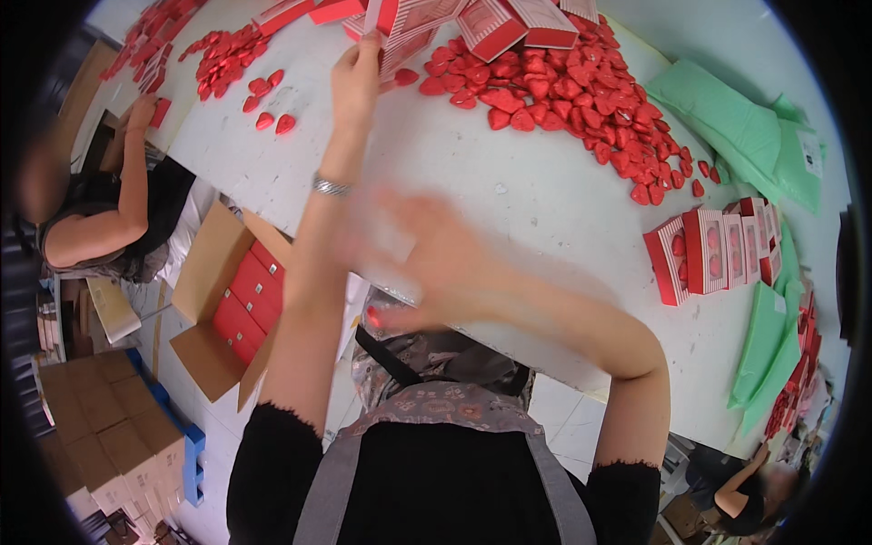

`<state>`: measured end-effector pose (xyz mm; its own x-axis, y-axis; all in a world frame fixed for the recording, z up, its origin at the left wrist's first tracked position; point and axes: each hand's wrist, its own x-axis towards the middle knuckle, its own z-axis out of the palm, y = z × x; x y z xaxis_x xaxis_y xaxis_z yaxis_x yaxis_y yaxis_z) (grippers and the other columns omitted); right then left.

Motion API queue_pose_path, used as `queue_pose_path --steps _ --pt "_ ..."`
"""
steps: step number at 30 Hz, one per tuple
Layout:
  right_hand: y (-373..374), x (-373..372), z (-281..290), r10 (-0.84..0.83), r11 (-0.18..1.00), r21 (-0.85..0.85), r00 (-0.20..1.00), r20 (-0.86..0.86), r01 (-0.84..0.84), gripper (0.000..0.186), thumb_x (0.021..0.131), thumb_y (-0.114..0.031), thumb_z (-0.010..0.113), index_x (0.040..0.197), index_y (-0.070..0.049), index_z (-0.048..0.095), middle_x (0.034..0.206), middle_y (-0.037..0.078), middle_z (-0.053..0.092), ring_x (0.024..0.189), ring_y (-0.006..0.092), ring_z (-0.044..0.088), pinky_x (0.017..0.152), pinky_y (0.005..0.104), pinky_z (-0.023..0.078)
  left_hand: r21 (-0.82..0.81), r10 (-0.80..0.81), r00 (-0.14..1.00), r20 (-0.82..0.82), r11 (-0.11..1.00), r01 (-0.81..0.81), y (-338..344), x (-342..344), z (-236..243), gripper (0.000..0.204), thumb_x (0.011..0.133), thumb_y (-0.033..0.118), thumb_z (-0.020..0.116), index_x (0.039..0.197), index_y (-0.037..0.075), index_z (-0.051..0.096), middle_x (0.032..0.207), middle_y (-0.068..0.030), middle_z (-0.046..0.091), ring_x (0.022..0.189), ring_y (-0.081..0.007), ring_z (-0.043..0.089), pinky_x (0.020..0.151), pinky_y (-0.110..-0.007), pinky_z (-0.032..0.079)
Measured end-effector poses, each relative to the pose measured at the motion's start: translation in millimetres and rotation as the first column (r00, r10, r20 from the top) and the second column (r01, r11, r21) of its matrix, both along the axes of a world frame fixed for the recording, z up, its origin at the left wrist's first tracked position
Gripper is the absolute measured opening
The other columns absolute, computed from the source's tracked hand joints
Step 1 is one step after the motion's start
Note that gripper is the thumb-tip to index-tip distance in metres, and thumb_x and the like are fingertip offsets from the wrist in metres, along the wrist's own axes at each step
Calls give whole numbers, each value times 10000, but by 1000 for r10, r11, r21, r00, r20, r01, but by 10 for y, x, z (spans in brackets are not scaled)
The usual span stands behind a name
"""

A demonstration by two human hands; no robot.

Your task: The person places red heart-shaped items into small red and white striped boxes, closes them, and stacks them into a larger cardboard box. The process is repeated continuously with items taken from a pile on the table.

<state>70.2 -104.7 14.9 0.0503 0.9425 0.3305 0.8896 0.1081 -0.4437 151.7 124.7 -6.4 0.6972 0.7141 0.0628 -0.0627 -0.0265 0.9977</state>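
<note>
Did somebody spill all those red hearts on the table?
It looks that way: the red foil hearts lie in a loose heap on the white table, with a few strays scattered apart near the left hand. Nothing looks broken.

Even, diffuse overhead light is filling the scene; the white table is reading bright, close to washed out along its upper edge. Shadows are staying soft and short under the foil-wrapped red hearts, which are showing small specular glints. The right hand is smearing with heavy motion blur, while the left hand is rendering fairly sharp. Fisheye distortion is bending the table edge, and a black vignette is closing in on every corner. Detail is softening toward the rim.
</note>
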Motion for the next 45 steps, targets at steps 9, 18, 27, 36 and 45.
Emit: queue_pose_path --steps 9,18,27,36,45 --pt "-97 -289 -585 -182 975 120 982 -57 188 516 744 -150 715 1218 0 578 1328 171 546 1201 356 533 985 432 449 462 -186 978 -98 862 210 -13 -416 38 548 867 347 704 1192 -81 593 1052 -192 691 988 -209 636 896 -307 481" --pt "-381 -172 -460 -312 918 275 948 59 285 343 667 52 666 992 -47 711 1108 86 659 886 299 573 770 378 491 624 38 910 -412 740 252 -1137 -3147 -1120 279 791 105 708 1043 84 590 1030 -130 580 871 -330 623 785 -391 521" --pt "-197 413 -325 -666 743 331 694 273 582 730 726 -305 771 1366 -71 508 1475 241 354 1311 396 382 1031 497 277 307 -218 596 -773 694 652 -1201 -3513 -1488 268 800 218 695 1043 127 629 1015 -97 622 885 -319 647 717 -442 534" --pt "-367 545 -343 -587 806 246 780 214 539 705 697 -288 783 1335 -106 543 1463 191 387 1304 397 383 1024 490 326 169 -194 502 -843 790 589 -1121 -3131 -1880 398 846 358 693 1085 105 499 840 -157 660 783 -371 661 658 -446 509" --pt "-446 1022 -141 -689 570 218 605 -398 792 266 925 -149 620 1170 -57 669 1044 71 713 973 247 671 862 308 513 -62 -435 652 -621 856 512 -1293 -2963 -119 261 933 190 591 1166 76 619 908 -147 663 795 -330 656 692 -404 520"
